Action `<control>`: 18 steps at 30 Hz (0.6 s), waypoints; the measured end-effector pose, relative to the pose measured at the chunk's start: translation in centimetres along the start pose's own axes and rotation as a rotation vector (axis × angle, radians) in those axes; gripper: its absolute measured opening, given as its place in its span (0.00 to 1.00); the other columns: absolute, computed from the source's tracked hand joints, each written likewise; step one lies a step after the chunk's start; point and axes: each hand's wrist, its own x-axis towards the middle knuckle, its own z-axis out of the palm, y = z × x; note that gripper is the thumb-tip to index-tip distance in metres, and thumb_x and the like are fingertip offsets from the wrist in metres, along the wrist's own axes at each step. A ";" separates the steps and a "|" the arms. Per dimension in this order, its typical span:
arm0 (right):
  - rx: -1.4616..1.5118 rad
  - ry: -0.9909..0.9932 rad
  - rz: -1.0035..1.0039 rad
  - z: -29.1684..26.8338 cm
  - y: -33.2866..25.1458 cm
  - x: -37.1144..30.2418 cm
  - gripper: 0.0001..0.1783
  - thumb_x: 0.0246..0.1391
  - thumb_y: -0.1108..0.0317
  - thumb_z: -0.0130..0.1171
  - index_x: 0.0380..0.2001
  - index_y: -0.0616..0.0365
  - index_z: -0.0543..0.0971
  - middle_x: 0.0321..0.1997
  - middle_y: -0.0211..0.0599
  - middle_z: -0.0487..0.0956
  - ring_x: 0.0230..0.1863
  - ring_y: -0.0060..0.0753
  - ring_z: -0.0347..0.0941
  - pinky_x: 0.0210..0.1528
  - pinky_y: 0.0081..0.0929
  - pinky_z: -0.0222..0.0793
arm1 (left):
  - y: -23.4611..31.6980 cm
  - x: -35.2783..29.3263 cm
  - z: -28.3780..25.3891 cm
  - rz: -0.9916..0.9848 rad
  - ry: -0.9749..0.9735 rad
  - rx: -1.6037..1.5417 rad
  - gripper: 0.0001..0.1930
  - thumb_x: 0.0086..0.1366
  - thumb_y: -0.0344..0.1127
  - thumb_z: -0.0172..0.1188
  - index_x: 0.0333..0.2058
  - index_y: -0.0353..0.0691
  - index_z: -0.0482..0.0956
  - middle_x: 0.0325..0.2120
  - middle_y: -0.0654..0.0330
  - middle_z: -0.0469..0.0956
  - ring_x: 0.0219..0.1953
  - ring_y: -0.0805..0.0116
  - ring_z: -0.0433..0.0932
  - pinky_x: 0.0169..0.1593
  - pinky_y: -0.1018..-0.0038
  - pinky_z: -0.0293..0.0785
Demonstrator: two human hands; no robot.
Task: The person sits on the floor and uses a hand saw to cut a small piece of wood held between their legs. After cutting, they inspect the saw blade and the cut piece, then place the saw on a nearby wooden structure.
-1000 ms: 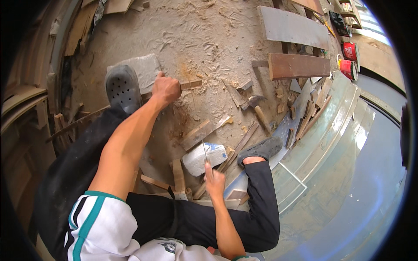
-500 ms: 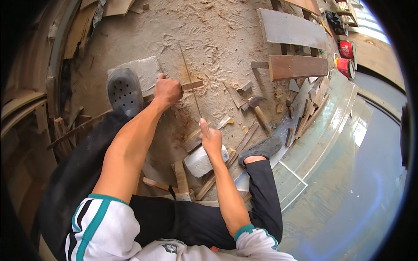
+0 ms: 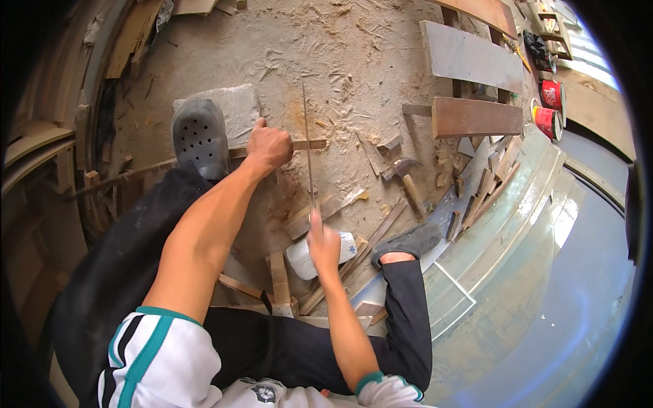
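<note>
The floor is dusty and brown, strewn with wood shavings and small scraps. On it lie a hammer, a pale slab under the left shoe, a white block, and several wooden strips beside the right shoe.

Pale lettering on upper red can, label on lower red can unclear, dk emblem on white shirt
</note>
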 end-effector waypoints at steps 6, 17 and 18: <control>-0.052 0.030 0.048 -1.6 0.6 -2.5 0.40 0.62 0.38 0.51 0.16 0.71 0.77 0.09 0.42 0.69 0.15 0.32 0.67 0.25 0.35 0.65 | 0.4 0.4 -1.6 0.018 -0.053 0.035 0.12 0.55 0.38 0.55 0.19 0.42 0.84 0.21 0.50 0.82 0.24 0.57 0.81 0.49 0.65 0.63; -0.107 0.020 -0.080 -1.0 3.8 -3.0 0.42 0.63 0.35 0.45 0.16 0.69 0.75 0.09 0.42 0.65 0.16 0.33 0.66 0.24 0.39 0.60 | 1.0 0.0 -2.0 -0.008 -0.063 0.057 0.12 0.55 0.38 0.54 0.20 0.41 0.84 0.22 0.50 0.82 0.24 0.57 0.80 0.49 0.66 0.63; -0.170 -0.009 -0.122 -0.7 3.1 -0.5 0.42 0.63 0.36 0.45 0.16 0.69 0.75 0.10 0.42 0.65 0.15 0.34 0.66 0.24 0.39 0.60 | 0.9 0.3 -2.4 0.004 -0.060 0.059 0.12 0.55 0.38 0.54 0.21 0.41 0.84 0.22 0.50 0.82 0.24 0.57 0.80 0.49 0.66 0.63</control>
